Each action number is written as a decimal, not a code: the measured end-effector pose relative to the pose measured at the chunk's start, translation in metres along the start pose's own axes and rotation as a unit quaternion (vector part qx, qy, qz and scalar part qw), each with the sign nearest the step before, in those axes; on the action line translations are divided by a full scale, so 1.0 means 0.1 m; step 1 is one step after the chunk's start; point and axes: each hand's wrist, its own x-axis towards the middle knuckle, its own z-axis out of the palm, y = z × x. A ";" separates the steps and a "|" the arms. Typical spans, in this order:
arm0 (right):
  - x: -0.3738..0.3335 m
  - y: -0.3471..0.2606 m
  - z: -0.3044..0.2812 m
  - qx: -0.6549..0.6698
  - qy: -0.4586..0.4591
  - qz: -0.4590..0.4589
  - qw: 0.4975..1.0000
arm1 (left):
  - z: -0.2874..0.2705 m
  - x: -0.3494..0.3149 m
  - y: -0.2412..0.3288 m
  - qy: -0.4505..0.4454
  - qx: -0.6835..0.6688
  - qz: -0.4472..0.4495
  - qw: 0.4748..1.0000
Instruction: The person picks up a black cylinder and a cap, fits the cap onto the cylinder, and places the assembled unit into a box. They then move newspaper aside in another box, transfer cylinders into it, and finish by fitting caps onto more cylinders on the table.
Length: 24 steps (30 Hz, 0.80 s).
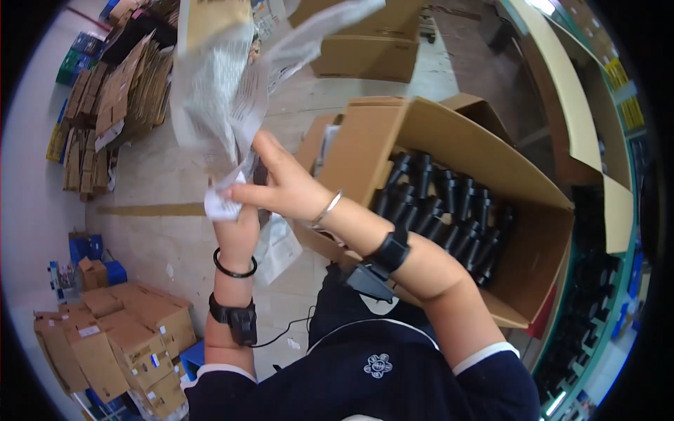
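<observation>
Thin, whitish printed sheets [217, 91], partly see-through and blurred at the top, rise from my hands. They look like plastic bags or wrapping, but the exact kind is unclear. My right hand [291, 184] reaches across from the right, its thumb and fingers closed around the gathered lower part. Just beneath it, my left hand [237, 226] comes up from below against the same bundle. Its fingers are hidden by the sheets and the right hand. To the right, an open cardboard box [379, 151] holds several black tube-like parts [449, 203] in rows.
Flattened cardboard [133, 91] is stacked at the far left, and closed cartons [133, 330] are piled at the near left. Another large carton [368, 52] stands at the back. Green-edged shelving [590, 337] with dark parts runs along the right.
</observation>
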 end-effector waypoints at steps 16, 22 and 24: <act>-0.69 3.76 0.88 -0.716 0.099 0.352 0.594 | -1.88 -3.59 -2.85 0.064 -0.013 -0.575 0.816; -1.45 4.31 0.33 -0.756 0.177 0.432 0.459 | -1.37 -4.13 -2.80 -0.055 0.008 -0.579 0.813; -1.65 4.51 0.21 -0.729 0.158 0.466 0.476 | -1.31 -4.15 -2.90 -0.146 0.013 -0.554 0.820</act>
